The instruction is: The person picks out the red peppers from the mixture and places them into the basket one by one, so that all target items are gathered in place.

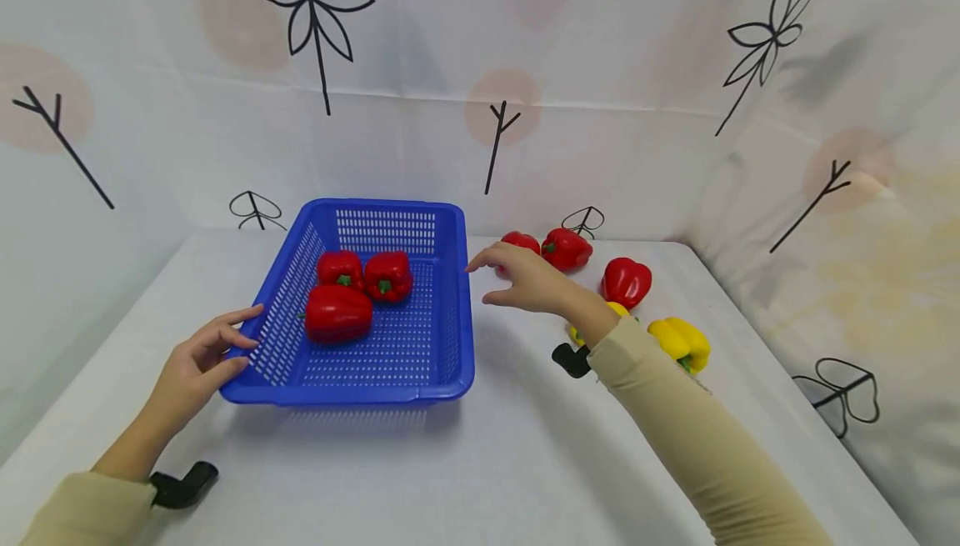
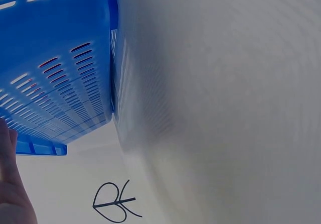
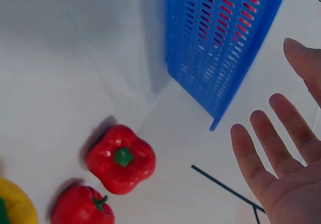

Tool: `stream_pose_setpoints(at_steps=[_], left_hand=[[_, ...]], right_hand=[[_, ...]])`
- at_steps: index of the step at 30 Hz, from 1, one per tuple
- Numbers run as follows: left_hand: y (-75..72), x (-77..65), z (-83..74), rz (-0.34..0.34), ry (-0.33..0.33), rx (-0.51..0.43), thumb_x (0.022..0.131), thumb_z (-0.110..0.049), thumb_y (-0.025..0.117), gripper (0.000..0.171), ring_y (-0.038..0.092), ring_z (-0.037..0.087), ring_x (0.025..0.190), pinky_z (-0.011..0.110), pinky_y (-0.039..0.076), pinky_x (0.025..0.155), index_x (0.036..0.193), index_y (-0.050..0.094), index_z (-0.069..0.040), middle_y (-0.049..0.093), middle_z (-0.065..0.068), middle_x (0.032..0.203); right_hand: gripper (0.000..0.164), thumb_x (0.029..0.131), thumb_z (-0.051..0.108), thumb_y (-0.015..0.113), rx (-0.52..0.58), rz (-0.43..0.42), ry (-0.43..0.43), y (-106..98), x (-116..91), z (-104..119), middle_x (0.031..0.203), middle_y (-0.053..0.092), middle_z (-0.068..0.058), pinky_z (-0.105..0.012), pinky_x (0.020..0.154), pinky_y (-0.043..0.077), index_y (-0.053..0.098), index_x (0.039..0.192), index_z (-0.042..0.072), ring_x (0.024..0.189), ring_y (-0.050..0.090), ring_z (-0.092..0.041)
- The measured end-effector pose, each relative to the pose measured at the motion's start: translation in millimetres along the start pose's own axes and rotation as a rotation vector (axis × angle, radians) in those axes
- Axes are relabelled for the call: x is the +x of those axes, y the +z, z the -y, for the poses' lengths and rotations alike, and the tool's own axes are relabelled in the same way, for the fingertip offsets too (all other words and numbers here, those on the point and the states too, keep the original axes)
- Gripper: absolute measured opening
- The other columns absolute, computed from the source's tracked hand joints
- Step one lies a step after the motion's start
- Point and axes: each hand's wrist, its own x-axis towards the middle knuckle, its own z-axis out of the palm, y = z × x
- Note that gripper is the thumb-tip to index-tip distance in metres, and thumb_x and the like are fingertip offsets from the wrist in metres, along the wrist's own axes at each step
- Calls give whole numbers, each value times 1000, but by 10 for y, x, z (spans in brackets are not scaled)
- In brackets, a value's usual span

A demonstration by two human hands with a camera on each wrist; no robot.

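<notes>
A blue plastic basket (image 1: 408, 354) with slotted walls sits on the table and holds three red bell peppers (image 1: 337, 313). My left hand (image 1: 198, 367) is at its near-left rim, bent fingers over the edge and thumb lower down. In the left wrist view, part of that hand (image 2: 9, 184) shows beside the basket wall (image 2: 55, 91). Off the right rim is my right hand (image 1: 525, 279), fingers spread loosely and holding nothing, fingertips close to the edge. The right wrist view shows its palm (image 3: 296, 184) and separated fingers beside the basket (image 3: 205, 48).
Right of the basket lie more red bell peppers (image 1: 626, 282), one of them (image 1: 519, 240) partly behind my right hand. Two yellow bell peppers lie nearer, one (image 1: 681, 343) in plain sight and the other (image 1: 618, 308) mostly hidden by my forearm. A patterned cloth (image 1: 420, 146) hangs behind the table.
</notes>
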Motion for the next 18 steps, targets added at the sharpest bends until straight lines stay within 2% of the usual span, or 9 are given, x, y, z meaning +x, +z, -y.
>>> stream_pose_setpoints(at_steps=[12,18], left_hand=[[5,-2,-7,-6,-6,2,82,17,52,18,42,-3,116,9,40,86,94,57,5,48,-12,133],[6,-6,-3,-4,-5,0,82,17,52,18,42,-2,117,10,40,86,95,57,5,48,-10,133]], right_hand=[[46,74,8,77,-26,-42,46,-61,-150,-168,118,59,-5,-40,87,48,60,117,9,114,49,-22],[47,74,8,77,-2,-54,75,-104,-241,-252,120,58,-6,-42,86,49,59,118,9,114,48,-24]])
